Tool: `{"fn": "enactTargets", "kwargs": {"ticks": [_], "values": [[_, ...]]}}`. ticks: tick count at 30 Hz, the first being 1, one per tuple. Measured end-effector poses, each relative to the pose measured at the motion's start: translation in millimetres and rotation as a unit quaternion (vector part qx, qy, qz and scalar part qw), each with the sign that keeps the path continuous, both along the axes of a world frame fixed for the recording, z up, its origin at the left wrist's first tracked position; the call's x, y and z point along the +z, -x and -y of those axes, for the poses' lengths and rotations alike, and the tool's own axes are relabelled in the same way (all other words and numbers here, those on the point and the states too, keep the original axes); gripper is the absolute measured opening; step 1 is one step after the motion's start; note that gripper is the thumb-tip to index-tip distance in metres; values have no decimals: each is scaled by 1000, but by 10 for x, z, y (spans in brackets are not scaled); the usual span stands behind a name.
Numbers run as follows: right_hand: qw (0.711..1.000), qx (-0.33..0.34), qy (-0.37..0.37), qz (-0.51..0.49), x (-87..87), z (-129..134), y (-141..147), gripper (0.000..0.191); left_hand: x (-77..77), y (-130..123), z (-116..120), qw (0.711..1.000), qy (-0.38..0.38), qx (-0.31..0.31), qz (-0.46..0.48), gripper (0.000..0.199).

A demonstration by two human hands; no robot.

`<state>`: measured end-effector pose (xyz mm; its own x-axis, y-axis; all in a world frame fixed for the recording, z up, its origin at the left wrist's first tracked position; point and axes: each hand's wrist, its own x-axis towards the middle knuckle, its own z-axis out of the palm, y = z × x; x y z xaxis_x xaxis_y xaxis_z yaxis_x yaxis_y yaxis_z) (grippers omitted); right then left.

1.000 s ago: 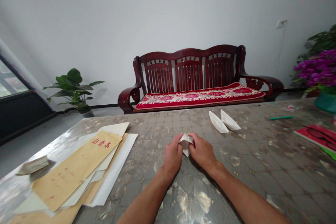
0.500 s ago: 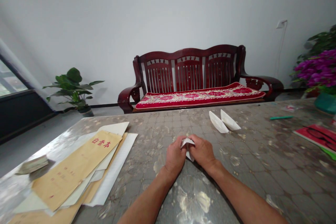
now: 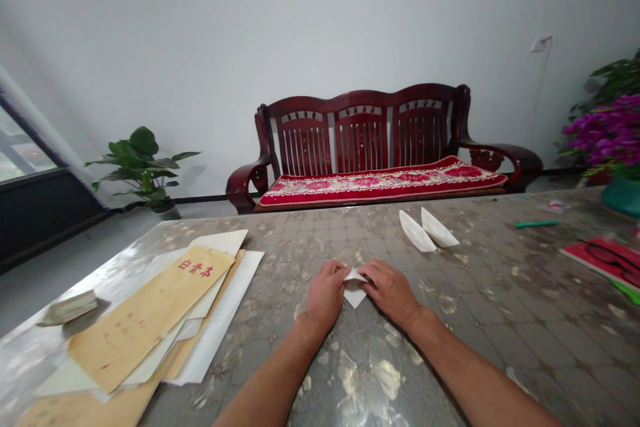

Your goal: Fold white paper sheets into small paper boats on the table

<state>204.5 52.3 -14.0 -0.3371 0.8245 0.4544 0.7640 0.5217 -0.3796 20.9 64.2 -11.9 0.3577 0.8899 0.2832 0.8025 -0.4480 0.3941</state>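
Folded white paper [image 3: 355,290] on the table, its lower corner pointing toward the person, held between the two hands. Step in hand, as judged from the pose: pressing or creasing a fold against the tabletop. Left hand [image 3: 326,292]: at the paper's left side, fingers reaching over its upper left edge. Right hand [image 3: 390,291]: at the right side, fingers angled in over the opposite edge. Both hands bear down toward the table rather than lifting; whether either thumb pinches the paper is hidden. A further fold would call for the fingers to ease off the paper first.

Just beyond the hands, two white paper boats [image 3: 424,230] lie side by side, touching at one end. Left of the hands, a loose stack of kraft envelopes [image 3: 145,317] and white sheets, with a small paper bundle [image 3: 69,307] on the table's left. To the right, a green pen [image 3: 537,223], then a red book [image 3: 607,260] with eyeglasses [image 3: 613,258] lying on it. Beyond the table's far edge, a dark wooden bench [image 3: 360,147] with a red cushion [image 3: 380,181], a potted plant [image 3: 140,163] at the left, purple flowers [image 3: 607,133] at the right
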Motion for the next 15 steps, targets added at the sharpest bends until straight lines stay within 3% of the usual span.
{"fn": "enactTargets", "kwargs": {"ticks": [7,15], "values": [[994,110,2,-8,24,10,-147,27,58,75,43,995,-3,-80,-56,30],[988,147,34,19,146,9,-259,28,50,164,-11,982,-31,-175,-57,34]]}}
